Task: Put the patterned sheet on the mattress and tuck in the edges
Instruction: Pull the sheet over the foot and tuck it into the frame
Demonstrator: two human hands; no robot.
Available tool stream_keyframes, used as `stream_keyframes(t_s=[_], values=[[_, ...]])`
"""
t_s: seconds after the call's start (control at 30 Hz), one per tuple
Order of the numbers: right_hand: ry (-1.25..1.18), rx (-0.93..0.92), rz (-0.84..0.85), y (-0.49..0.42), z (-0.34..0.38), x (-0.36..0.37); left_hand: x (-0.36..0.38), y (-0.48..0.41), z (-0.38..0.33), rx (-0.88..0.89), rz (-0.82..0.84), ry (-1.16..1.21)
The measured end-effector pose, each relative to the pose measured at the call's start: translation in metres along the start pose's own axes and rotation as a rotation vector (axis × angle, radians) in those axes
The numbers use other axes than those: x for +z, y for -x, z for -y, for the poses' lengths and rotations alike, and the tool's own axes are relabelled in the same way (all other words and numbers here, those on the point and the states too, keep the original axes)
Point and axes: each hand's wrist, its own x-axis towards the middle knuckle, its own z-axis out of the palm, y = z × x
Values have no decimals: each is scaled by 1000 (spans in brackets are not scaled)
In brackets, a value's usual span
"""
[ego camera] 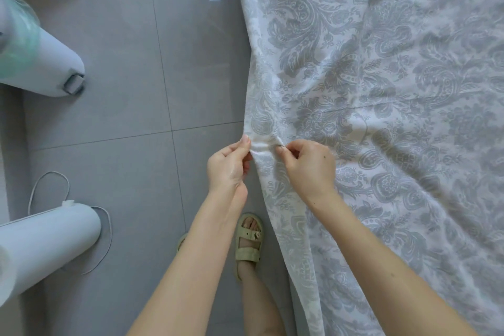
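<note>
From the head view, we are looking down at the white cotton sheet with the grey paisley pattern (pixel 381 90), which is lying spread across the bed on our right. It is covering everything there, so the mattress itself is hidden from us. Creases are running across the cloth, and its near side edge is hanging loose down towards the grey tiled floor (pixel 122 90).

We are pinching that hanging edge with both hands. The left hand (pixel 227 165) is closing its thumb and fingers (pixel 245 142) on the hem, and the right hand (pixel 308 165) is gripping a small fold of the same edge just beside it, fingers curled. The cloth is gathering into a tight ridge between the two.

We are judging the spreading as largely done and the tucking as only beginning: this side is not yet under the mattress, and the far sides are out of view.

Below, one foot in a pale beige strapped sandal (pixel 248 243) is standing close to the drape. Two white rounded appliance bodies (pixel 41 63) and a thin white cord (pixel 106 240) are sitting on the floor to our left.
</note>
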Motion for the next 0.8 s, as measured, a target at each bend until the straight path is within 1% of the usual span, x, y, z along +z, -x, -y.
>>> stream_keyframes(t_s=[0.03,0.1,0.13,0.17,0.2,0.23,0.27,0.3,0.33,0.4,0.47,0.53,0.6,0.7,0.77,0.8], values=[[-47,6,31,-1,7,-1,-4,2,-2,51,5,-34],[-265,39,71,-3,22,-8,-11,10,-8,204,29,-177],[-356,49,57,-6,28,-12,-13,15,-11,294,49,-273],[-390,51,40,-10,36,-15,-14,22,-13,379,75,-369],[-336,21,22,-16,42,-17,-13,30,-15,449,106,-448],[-228,-13,-1,-21,49,-18,-10,37,-17,497,147,-498],[-136,-43,-34,-28,52,-20,-6,43,-16,518,193,-521],[-92,-48,-39,-34,54,-23,-2,45,-16,506,240,-517],[-88,-40,-31,-41,51,-28,2,44,-15,454,283,-481],[-96,15,-37,-52,34,-42,8,32,-11,282,330,-353],[-95,104,-77,-61,3,-58,17,12,0,143,283,-305],[-96,181,-98,-71,-28,-69,29,-6,11,76,240,-373],[36,222,-105,-79,-47,-75,48,-15,20,42,275,-444],[262,167,-122,-85,-59,-76,77,-22,33,66,346,-535],[307,141,-116,-89,-62,-73,88,-27,41,64,349,-627],[305,147,-103,-91,-64,-72,90,-33,44,77,316,-694]])
